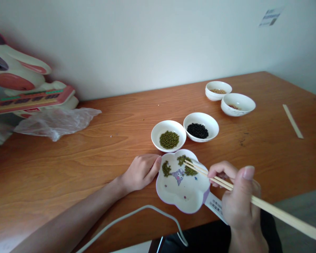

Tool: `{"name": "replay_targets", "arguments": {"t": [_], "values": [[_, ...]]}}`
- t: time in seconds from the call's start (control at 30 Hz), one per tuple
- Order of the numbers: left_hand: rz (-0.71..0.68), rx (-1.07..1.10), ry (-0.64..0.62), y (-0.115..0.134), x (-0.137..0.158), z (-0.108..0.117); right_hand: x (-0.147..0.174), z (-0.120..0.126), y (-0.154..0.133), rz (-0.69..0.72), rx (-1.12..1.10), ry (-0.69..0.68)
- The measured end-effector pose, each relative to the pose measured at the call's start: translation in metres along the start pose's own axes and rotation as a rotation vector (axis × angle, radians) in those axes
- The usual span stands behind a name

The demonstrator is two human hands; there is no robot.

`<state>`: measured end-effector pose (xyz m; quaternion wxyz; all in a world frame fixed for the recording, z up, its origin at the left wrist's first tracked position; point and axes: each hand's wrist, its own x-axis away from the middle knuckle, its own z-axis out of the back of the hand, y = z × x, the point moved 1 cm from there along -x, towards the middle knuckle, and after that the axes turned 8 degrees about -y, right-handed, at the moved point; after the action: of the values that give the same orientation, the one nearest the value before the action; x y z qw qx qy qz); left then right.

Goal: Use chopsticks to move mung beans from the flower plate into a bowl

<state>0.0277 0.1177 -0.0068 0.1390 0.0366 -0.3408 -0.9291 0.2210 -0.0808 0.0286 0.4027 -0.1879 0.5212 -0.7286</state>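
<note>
My right hand (239, 196) is closed round a pair of wooden chopsticks (276, 212). Their tips touch the green mung beans (190, 170) lying in a white, flower-shaped plate (184, 202) with a purple rim and a cartoon figure. A dark bean shows beside the tips. A smaller group of mung beans (166, 169) is at the plate's left. My left hand (142, 172) rests on the table with curled fingers, its thumb and forefinger at the plate's left rim. Just behind the plate stand a white bowl (158, 143) of mung beans and a white bowl (213, 128) of black beans.
Farther back are a bowl (209, 93) of yellowish grains and a bowl (246, 102) with reddish bits. A paper strip (292, 121) lies right. A plastic bag (60, 123) and a cartoon animal figure (23, 70) are left. A white cable (137, 208) crosses the front.
</note>
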Motion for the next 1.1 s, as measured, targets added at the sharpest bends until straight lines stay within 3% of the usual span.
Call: {"name": "replay_targets", "arguments": {"t": [0.13,0.3,0.63,1.1], "values": [[0.006,0.006,-0.006,0.000,0.001,0.000,0.002,-0.002,-0.004,-0.012,0.031,-0.044],[0.008,0.007,-0.007,-0.001,0.000,-0.001,0.003,-0.004,-0.011,-0.051,0.025,0.010],[0.005,0.015,-0.008,-0.001,0.000,-0.001,0.001,-0.003,0.003,-0.015,0.045,-0.052],[0.005,0.024,-0.010,-0.002,0.000,-0.001,0.004,-0.002,-0.008,-0.034,-0.032,0.080]]}}
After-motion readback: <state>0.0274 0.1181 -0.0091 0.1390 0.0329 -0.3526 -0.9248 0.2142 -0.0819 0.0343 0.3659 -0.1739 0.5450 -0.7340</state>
